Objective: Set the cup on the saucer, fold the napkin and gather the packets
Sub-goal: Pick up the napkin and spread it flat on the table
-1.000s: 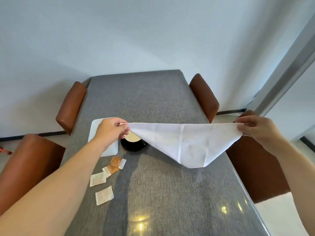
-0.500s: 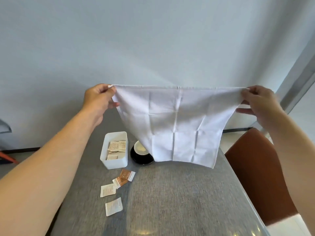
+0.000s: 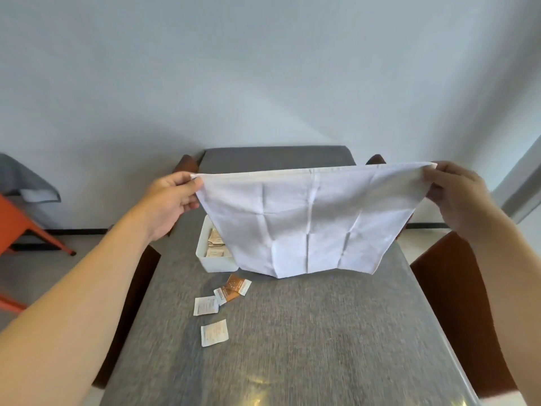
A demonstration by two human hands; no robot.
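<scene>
Both hands pinch the top corners of the creased white cloth napkin (image 3: pixel 307 224), left hand (image 3: pixel 169 200) and right hand (image 3: pixel 456 194) about level, so its long top edge runs side to side while its bottom edge hangs just above the grey counter (image 3: pixel 322 332). Four loose paper packets (image 3: pixel 215 312) lie below the left hand beside the white plastic tray (image 3: pixel 210 259); their print is too blurred to read.

The napkin (image 3: pixel 307 227) was plain white, crossed by a grid of fold creases. The table (image 3: pixel 322 332) wore a mottled grey weave. Two packets (image 3: pixel 214 332) were white with faint print, two others (image 3: pixel 232 288) orange-brown with white ends. The box (image 3: pixel 218 262) was white, the chairs (image 3: pixel 448 303) rust-brown.
</scene>
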